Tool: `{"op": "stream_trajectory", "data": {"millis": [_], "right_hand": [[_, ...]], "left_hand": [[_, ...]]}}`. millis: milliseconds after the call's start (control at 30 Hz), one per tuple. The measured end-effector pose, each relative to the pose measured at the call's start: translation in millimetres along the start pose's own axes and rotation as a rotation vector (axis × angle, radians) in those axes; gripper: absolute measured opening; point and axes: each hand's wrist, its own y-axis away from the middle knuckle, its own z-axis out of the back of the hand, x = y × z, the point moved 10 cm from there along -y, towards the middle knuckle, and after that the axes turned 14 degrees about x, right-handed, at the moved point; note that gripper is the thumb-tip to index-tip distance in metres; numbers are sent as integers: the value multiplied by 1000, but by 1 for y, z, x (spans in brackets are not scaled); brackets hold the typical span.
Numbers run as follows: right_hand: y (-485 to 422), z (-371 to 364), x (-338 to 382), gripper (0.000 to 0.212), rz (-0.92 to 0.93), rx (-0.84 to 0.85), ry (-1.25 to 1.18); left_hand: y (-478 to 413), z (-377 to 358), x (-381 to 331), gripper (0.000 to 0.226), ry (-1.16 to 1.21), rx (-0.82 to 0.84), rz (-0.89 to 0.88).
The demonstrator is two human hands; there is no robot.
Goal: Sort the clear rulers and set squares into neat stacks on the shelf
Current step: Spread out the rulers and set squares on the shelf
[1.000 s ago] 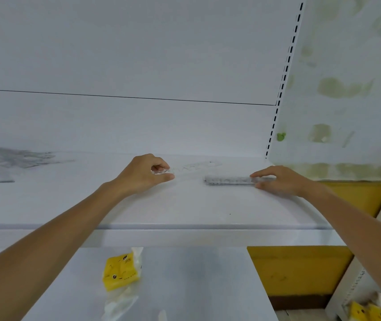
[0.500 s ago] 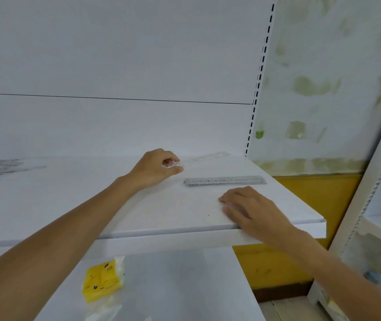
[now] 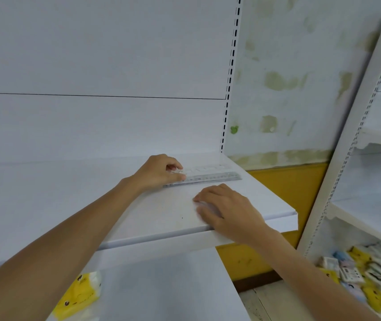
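Clear ruler (image 3: 205, 169), pinched in L hand (image 3: 159, 172), is being slid up beside marked ruler (image 3: 210, 177). R hand (image 3: 226, 207), now off it, is being rested flat on shelf (image 3: 138, 216).

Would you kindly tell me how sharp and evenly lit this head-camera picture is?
Head view: light is soft and even, shadows faint; the side rack bows from wide-angle distortion; the packets at lower right smear with blur; the clear ruler at the left hand shows only by its markings.

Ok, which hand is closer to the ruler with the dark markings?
Left. The left hand, pinching a fainter clear ruler, is at the marked ruler's left end. The right hand lies on the shelf in front of it, not touching.
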Motion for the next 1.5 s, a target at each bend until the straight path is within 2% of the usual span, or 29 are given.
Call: {"op": "stream_trajectory", "data": {"millis": [267, 500, 933, 1033, 1233, 1400, 1500], "right_hand": [[-2, 0, -4, 31, -23, 21, -22], [-2, 3, -2, 30, -28, 16, -18], [-1, 6, -2, 29, -36, -1, -29], [-3, 5, -4, 28, -33, 14, -47], [-23, 12, -4, 17, -80, -23, -146], [-98, 28, 67, 15, 85, -46, -290], [-150, 34, 124, 15, 163, -15, -348]], "left_hand": [[-12, -10, -6, 36, -6, 71, 4], [-13, -20, 2, 27, 25, 139, 53], [-15, -23, -3, 33, 14, 125, 49], [-9, -16, -3, 35, 22, 83, 46], [35, 18, 17, 16, 14, -52, 102], [125, 91, 75, 8, -61, -127, 308], [205, 147, 106, 6, -48, -254, 417]]}}
